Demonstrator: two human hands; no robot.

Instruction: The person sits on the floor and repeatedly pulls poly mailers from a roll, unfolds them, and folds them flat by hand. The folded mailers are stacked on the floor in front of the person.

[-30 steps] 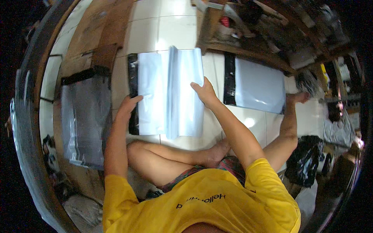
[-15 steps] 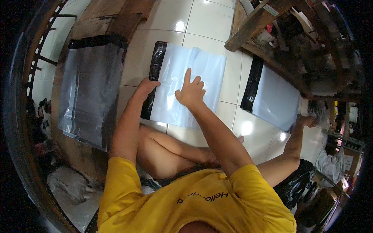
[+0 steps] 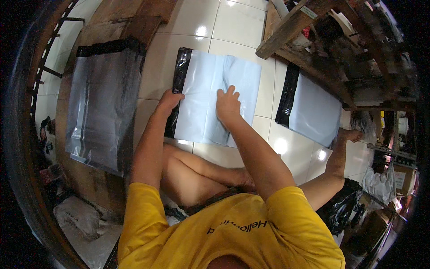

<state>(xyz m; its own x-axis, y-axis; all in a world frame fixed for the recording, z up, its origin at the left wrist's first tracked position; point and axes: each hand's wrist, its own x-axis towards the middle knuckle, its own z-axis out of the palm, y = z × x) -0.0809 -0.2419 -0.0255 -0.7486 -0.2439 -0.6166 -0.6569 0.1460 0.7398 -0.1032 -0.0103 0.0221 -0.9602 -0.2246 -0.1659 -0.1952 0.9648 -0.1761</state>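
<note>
A white plastic mailing bag [image 3: 201, 98] with a black band along its left side lies flat on the floor in front of me. My left hand [image 3: 169, 101] is closed on that black edge, thumb on top and the other fingers mostly hidden. On the bag's right half rests my right hand [image 3: 229, 106], fingers apart and slightly bent. A raised crease runs up the sheet beside the right fingertips. Left of it lies a stack of greyish see-through plastic bags [image 3: 101, 105] with a black top band.
Brown cardboard [image 3: 96, 186] lies under the left stack. Another white bag pile [image 3: 313, 107] with a black band sits at right, beside a wooden rack [image 3: 309, 67]. My bent legs [image 3: 201, 172] are close to the middle bag. A black plastic bag [image 3: 342, 204] is at lower right.
My right hand has shifted slightly right and down across the bag, its pointing index finger now bent. A stronger crease shows in the sheet. My left hand stays on the black edge.
</note>
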